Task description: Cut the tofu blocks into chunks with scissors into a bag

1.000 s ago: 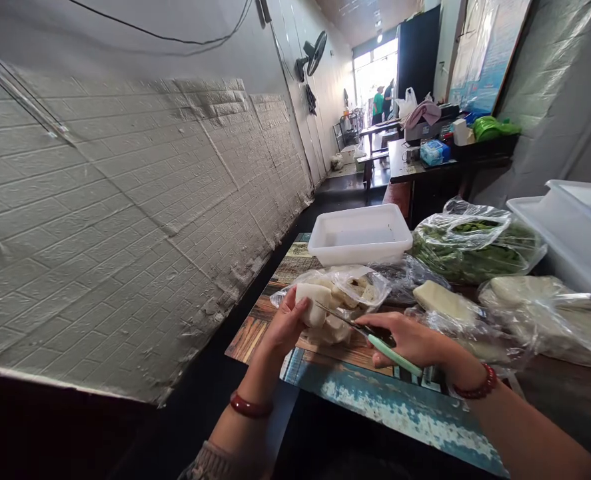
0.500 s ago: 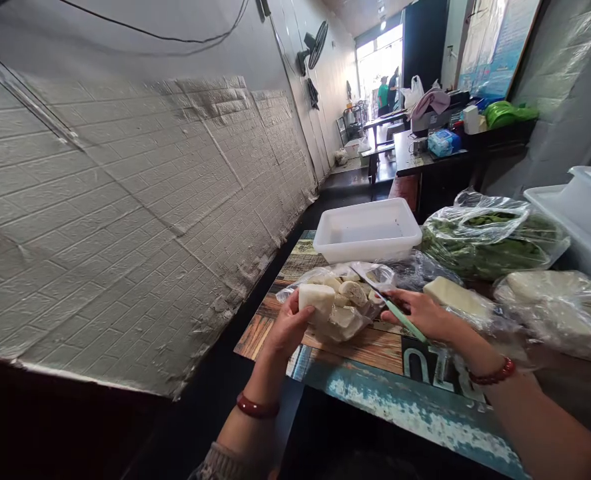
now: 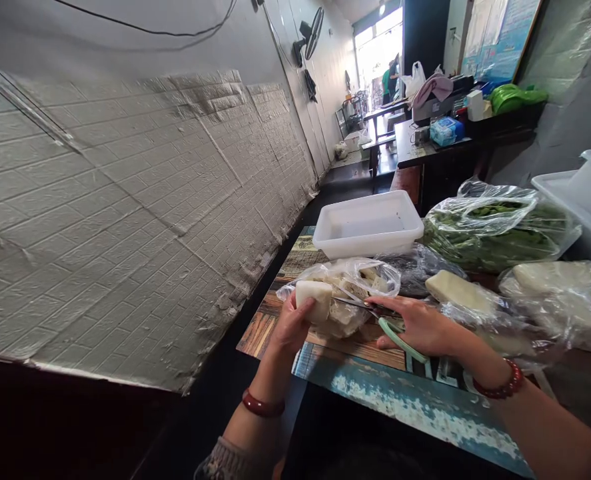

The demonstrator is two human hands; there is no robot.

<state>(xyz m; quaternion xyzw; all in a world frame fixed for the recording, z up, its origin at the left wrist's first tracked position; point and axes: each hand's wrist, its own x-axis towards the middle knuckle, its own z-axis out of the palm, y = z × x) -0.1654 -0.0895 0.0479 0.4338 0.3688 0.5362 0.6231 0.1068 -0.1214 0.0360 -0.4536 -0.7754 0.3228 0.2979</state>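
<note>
My left hand (image 3: 291,327) grips a pale white block of food (image 3: 313,297), thumb on its near face. In my right hand (image 3: 420,325) are scissors with light green handles (image 3: 403,341), their blades pointing left toward the block's right side. Whether the blades touch the block is hard to see. Beneath and behind the block lies a clear plastic bag (image 3: 342,272) holding several pale cut pieces (image 3: 346,317). Right of my right hand, a longer pale block (image 3: 458,291) sits partly in plastic.
A white plastic tub (image 3: 370,244) stands behind the bag. Bagged green leaves (image 3: 500,243), wrapped pale blocks (image 3: 560,290) and stacked white tubs (image 3: 575,193) occupy the right side. The patterned tabletop (image 3: 375,393) ends near a brick-patterned wall (image 3: 175,220) on the left.
The scissors have swung from pointing up and away to lying nearly level, blades closer to the block. My right hand has turned and its fingers have stretched left. The left hand barely moved.
</note>
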